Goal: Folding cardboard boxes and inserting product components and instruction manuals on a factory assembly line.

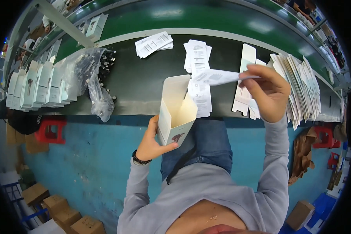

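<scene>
My right hand point(270, 90) pinches one end of the paper leaflet point(218, 77) over the bench point(140, 91); it looks thin, easily bent. My left hand point(152, 141) clasps the open carton point(179, 119) near the bench edge, likely light, crushable, best held by its walls.

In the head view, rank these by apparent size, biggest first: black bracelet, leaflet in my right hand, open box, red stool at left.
1. Open box
2. Leaflet and red stool: too close to rank
3. Black bracelet
</scene>
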A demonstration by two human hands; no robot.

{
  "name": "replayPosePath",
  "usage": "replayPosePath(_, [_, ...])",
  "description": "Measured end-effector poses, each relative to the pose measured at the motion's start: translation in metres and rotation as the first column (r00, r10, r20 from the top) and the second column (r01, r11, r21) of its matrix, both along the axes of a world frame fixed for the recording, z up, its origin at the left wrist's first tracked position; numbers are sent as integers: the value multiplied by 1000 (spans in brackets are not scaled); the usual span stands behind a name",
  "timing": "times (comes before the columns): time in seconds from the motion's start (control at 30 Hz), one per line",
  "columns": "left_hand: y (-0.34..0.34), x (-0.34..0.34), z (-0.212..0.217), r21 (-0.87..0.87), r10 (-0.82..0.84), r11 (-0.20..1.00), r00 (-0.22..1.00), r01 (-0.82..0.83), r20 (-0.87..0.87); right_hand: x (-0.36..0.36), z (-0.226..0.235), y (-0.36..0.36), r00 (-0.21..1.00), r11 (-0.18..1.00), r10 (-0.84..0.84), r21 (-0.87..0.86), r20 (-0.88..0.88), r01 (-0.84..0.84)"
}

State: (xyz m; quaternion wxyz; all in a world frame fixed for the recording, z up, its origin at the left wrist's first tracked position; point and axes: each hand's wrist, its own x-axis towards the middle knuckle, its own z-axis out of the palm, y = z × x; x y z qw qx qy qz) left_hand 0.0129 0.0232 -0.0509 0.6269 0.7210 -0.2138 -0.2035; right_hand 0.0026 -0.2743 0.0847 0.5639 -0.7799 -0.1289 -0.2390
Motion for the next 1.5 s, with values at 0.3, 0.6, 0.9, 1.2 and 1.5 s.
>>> replayPosePath(0.3, [4,-4,-1,43,-64,997,997,62,41,17,-10,28,976,978,209,40,-59,-206])
replayPosePath(0.6, [20,-7,-10,-46,-43,998,998,41,-54,58,-37,65,872,841,471,-229,-135,-490])
replayPosePath(0.9, [56,-30,-37,-167,271,942,954,-290,-127,239,-94,191,915,839,274,-392,-297,-379])
replayPosePath(1.2, [62,-32,-32,-214,367,891,912,-401,-184,326,-124,237,932,801,-82,-580,-353,-149])
replayPosePath(1.5, [63,-19,-30,-231,376,884,912,-405,-160,164,2,134,877,916,358,-61,-320,-397])
